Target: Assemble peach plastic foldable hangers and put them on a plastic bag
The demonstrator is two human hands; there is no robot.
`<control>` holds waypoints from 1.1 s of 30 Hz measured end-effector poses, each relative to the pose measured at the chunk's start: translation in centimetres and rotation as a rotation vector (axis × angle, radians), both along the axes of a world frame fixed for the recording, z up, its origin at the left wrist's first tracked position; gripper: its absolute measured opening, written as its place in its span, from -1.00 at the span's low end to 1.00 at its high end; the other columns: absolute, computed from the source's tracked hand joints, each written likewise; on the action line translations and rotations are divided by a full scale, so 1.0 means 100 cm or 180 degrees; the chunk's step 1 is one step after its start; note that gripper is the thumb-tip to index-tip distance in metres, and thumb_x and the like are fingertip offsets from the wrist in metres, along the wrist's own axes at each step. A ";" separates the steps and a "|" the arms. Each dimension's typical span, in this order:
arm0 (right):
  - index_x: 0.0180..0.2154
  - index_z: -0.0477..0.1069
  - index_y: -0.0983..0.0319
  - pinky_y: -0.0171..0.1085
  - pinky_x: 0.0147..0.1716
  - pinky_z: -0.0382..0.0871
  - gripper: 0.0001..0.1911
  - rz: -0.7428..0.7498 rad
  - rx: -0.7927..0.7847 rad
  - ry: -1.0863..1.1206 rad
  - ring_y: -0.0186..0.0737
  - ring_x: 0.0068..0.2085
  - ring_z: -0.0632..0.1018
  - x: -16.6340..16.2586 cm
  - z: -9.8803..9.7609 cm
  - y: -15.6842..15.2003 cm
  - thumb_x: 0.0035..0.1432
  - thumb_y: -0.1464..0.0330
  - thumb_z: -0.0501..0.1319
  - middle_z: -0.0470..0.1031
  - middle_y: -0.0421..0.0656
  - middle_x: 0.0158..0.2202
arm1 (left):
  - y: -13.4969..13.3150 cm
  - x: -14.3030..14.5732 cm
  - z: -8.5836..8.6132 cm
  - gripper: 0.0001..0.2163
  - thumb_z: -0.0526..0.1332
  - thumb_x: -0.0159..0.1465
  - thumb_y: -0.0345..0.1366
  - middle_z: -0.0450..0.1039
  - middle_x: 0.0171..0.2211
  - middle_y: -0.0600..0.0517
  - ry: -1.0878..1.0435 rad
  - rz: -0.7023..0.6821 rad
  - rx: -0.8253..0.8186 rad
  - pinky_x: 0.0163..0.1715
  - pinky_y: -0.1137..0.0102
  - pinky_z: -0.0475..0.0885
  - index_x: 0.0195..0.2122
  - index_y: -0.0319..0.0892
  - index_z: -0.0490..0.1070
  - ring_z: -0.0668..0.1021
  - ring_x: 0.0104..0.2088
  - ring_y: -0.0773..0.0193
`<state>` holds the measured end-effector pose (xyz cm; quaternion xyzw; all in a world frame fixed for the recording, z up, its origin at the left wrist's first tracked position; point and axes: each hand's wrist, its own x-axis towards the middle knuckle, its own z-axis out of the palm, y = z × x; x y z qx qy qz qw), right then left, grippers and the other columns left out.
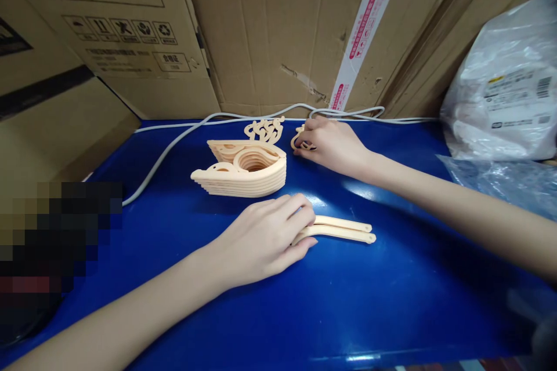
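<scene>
My left hand (272, 237) is closed around one end of a beige plastic folding hanger (342, 229). Its two slim arms lie side by side, pointing right, low over the blue table. Further back, my right hand (324, 142) has its fingers bent around small beige curved hooks (300, 138); whether one or more is gripped I cannot make out. Between the hands and to the left stands a neat stack of beige folded hanger bodies (243, 182). Behind that stack lies a loose pile of beige hooks (264, 129).
Cardboard boxes (278, 29) wall off the back and left of the blue table (348, 313). A white cable (167, 156) runs along the back and bends forward at left. At the right back sits a clear plastic bag (505, 81) with white contents. A blurred-out area covers the left edge.
</scene>
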<state>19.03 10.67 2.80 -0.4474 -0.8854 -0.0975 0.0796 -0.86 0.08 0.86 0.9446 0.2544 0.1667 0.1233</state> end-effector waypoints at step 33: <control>-0.29 0.46 0.25 -0.24 -0.45 0.17 -0.77 0.1547 -0.0299 0.0275 -0.29 -0.44 0.38 0.060 0.029 -0.133 0.36 0.45 0.05 0.43 -0.19 -0.45 | 0.000 0.002 0.000 -0.82 0.09 0.45 -0.38 0.54 -0.15 0.03 -0.0314 -0.0094 0.0791 -0.11 0.36 0.31 -0.03 -0.21 0.45 0.50 -0.13 0.26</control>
